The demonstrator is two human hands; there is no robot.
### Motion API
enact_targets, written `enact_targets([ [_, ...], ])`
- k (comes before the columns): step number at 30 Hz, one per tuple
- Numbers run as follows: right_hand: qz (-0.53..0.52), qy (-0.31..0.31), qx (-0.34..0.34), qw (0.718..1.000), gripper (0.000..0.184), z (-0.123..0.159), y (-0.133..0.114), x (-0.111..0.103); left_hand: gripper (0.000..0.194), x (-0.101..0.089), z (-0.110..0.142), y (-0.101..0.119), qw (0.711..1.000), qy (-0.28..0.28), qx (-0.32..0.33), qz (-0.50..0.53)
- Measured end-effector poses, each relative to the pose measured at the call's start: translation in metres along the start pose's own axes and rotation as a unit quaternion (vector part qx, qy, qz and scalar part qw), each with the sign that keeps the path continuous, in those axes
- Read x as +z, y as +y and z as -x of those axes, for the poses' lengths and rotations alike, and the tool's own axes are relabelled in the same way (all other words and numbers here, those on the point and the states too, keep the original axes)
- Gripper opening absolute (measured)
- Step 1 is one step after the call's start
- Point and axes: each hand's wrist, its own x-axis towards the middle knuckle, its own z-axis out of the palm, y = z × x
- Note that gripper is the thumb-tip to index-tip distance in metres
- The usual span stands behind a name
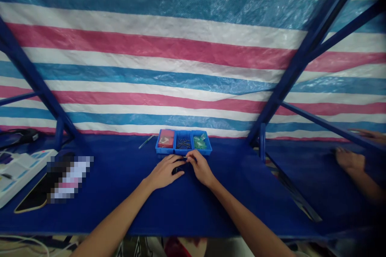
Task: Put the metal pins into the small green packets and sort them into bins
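Note:
My left hand (164,172) lies low over the blue table, its thumb and fingers curved around a small black part (175,170) that they partly hide. Close beside it, my right hand (199,167) pinches a small, thin, shiny piece (185,157) between thumb and forefinger, near the left fingertips. That piece is too small to name for sure. Just beyond both hands stands a row of three joined blue bins: the left bin (157,149) holds reddish packets, the middle bin (183,152) loose screws (183,143), and the right bin (208,152) a green bag (199,142).
A thin clear stick (146,141) lies left of the bins. Further left are a phone-like dark slab (33,200) and a white power strip (27,168). Blue frame bars (289,76) slant up on both sides. At right, another person's hand (351,160) rests on the table.

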Motion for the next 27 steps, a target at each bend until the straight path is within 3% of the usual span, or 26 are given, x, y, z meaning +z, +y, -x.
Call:
enact_targets([
  [7,-0.109,0.023,0.063,0.992,0.024,0.0011,0.0083,0.0074,0.035,-0.0018,-0.0010,0.0018,1.000,-0.007,0.006,0.001],
  [18,-0.029,0.050,0.032,0.998,0.031,-0.0009,0.0056,0.0037,0.017,-0.0007,0.0004,-0.0003,1.000,-0.008,-0.023,0.016],
  [27,-0.080,0.018,0.080,0.993,0.023,0.0021,0.0075,0.0054,0.013,0.0015,0.0012,-0.0023,0.999,0.005,-0.033,0.012],
])
